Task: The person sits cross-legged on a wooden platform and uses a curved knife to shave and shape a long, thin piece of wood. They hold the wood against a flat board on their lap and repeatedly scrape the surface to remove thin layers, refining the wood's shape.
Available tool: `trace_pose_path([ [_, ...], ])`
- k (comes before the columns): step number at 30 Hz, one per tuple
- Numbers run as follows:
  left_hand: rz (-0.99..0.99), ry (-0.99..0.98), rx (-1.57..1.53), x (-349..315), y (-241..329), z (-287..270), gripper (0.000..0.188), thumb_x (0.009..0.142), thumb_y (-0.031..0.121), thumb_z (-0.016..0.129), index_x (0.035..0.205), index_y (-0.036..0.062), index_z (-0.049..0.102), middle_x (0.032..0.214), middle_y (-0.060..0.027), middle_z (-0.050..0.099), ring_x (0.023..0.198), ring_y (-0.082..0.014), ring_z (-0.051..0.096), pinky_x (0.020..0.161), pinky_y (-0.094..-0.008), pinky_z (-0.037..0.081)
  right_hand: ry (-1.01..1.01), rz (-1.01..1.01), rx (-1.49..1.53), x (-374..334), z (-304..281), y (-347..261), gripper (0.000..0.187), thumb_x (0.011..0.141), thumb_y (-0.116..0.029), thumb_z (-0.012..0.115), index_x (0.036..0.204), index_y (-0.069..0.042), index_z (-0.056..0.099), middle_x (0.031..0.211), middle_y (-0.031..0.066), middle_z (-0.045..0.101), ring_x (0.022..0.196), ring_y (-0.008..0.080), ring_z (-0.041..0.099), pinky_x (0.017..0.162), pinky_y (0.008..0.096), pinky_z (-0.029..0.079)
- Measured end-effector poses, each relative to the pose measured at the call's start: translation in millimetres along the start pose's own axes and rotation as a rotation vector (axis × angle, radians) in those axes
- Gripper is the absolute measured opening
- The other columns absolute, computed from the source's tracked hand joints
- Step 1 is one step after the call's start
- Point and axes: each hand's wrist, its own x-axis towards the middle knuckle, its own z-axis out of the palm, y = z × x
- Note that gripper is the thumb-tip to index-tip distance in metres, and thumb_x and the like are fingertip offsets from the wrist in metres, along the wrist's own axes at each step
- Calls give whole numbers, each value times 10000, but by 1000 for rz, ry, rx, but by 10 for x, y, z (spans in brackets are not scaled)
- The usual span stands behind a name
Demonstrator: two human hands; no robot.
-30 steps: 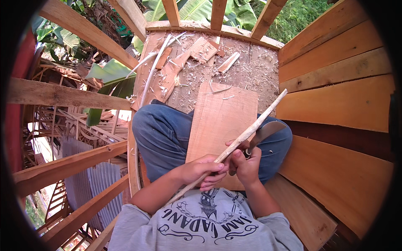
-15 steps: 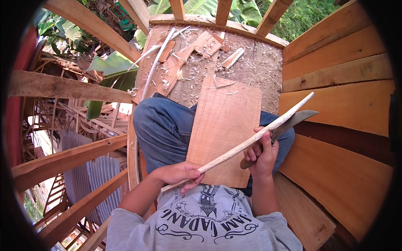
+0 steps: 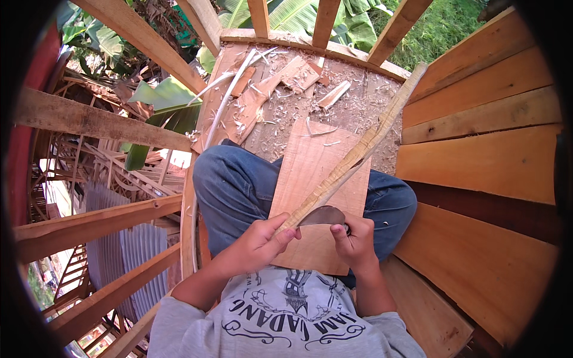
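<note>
My left hand (image 3: 262, 241) grips the near end of a long, pale, slightly curved wooden strip (image 3: 352, 158), which slants up and away to the far right. In my right hand (image 3: 356, 240) is a knife (image 3: 323, 216), its handle wrapped by the fingers. The broad dark blade points left and lies against or very near the strip, just beyond my left hand; whether it touches I cannot tell. Beneath both, a flat wooden board (image 3: 298, 179) rests across my lap, between my bent knees in blue jeans (image 3: 230, 185).
Curled shavings and offcuts (image 3: 298, 74) litter the plank floor (image 3: 373, 98) ahead. Long thin strips (image 3: 230, 98) lie at its left side. A slatted rail (image 3: 98, 221) borders the left, and a plank wall (image 3: 477, 167) stands close on the right. Banana leaves (image 3: 292, 18) show beyond the far edge.
The strip has swung to a steeper angle, turned to show a broader face. My right hand and the knife have come nearer my left hand, and the blade now points left instead of right.
</note>
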Motion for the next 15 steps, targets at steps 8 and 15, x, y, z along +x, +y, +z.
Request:
trace_pose_path([
  [8,128,174,499,-98,197,282,153,926,124,511,938,-7,434,550,-205,498,533,-388,560,464,-405,396,274,-186,-515,228,-334,121,677,641,-692,636,529,-69,398,451,68,367,392,245,421,386,332,312],
  [15,118,196,426,-148,217,321,159,927,121,514,934,-14,430,535,-203,495,522,-409,553,448,-427,391,340,-278,-527,339,-336,119,720,682,-705,609,535,-48,353,452,51,328,387,206,346,395,320,279],
])
